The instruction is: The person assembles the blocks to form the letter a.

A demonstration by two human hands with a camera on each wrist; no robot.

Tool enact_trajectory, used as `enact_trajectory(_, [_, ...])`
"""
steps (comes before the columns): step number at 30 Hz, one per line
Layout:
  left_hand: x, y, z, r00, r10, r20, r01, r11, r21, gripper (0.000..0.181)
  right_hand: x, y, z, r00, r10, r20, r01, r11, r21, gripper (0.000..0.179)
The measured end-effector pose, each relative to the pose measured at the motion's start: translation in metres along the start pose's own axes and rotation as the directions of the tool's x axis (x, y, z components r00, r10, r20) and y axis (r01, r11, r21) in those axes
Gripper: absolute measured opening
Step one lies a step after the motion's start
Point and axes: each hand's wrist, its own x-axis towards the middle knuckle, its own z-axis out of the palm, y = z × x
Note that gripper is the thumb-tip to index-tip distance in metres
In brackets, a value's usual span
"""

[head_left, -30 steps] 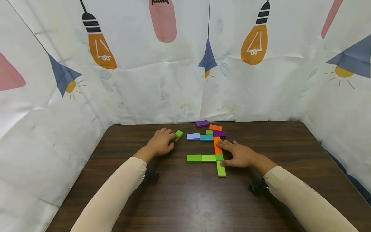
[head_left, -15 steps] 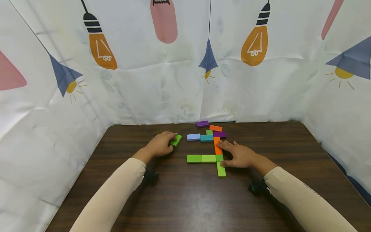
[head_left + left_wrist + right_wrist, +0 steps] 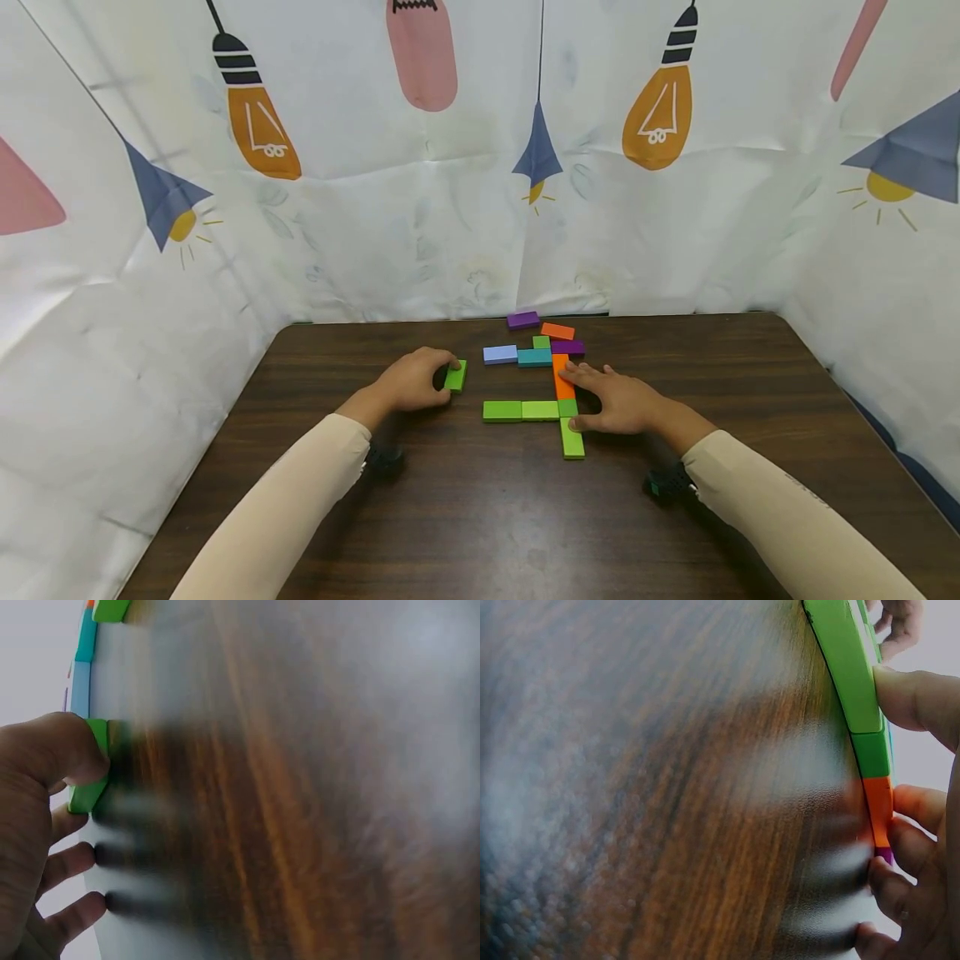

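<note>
In the head view my left hand (image 3: 408, 382) pinches a green block (image 3: 456, 377) between thumb and fingers. The left wrist view shows the thumb pressed on that block (image 3: 94, 791), with other fingers spread behind it. My right hand (image 3: 628, 402) rests with fingers extended over the laid-out blocks. Its thumb touches a lime block (image 3: 573, 446), and a fingertip lies on an orange block (image 3: 564, 390). A small green block (image 3: 567, 407) sits between those two. From it a lime block (image 3: 540, 410) and a green block (image 3: 502, 411) run leftward in a row.
Beyond lie a light blue block (image 3: 500, 355), a teal block (image 3: 534, 358), a small green block (image 3: 541, 342) and a purple block (image 3: 567, 347). Farther back are an orange block (image 3: 558, 331) and another purple block (image 3: 523, 320), near the brown table's (image 3: 480, 517) far edge.
My left hand has drawn the green block a little toward me, turning it from slanted to nearly upright in view. The right hand and the laid-out blocks stay put.
</note>
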Motion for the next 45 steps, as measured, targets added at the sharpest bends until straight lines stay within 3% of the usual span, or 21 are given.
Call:
enact_trajectory(8, [-0.017,0.009,0.007,0.998,0.044,-0.046,-0.048,0.995,-0.088,0.044,0.001,0.0,-0.001,1.0,-0.003,0.001,0.003,1.0,0.003,0.097])
enact_trajectory(22, [-0.043,0.033,0.019,0.984,0.15,-0.099,-0.159,0.983,-0.093,0.044,-0.001,0.0,-0.002,1.0,-0.017,-0.009,0.017,1.0,0.006,0.095])
enact_trajectory(29, [-0.051,0.039,0.022,0.986,0.138,-0.097,-0.149,0.983,-0.111,0.045,-0.001,0.001,-0.002,1.0,-0.014,-0.005,0.015,1.0,0.003,0.095])
enact_trajectory(45, [-0.053,0.045,0.03,0.984,0.139,-0.109,-0.149,0.985,-0.091,0.045,0.0,0.002,0.001,1.0,-0.01,-0.009,0.01,1.0,0.005,0.095])
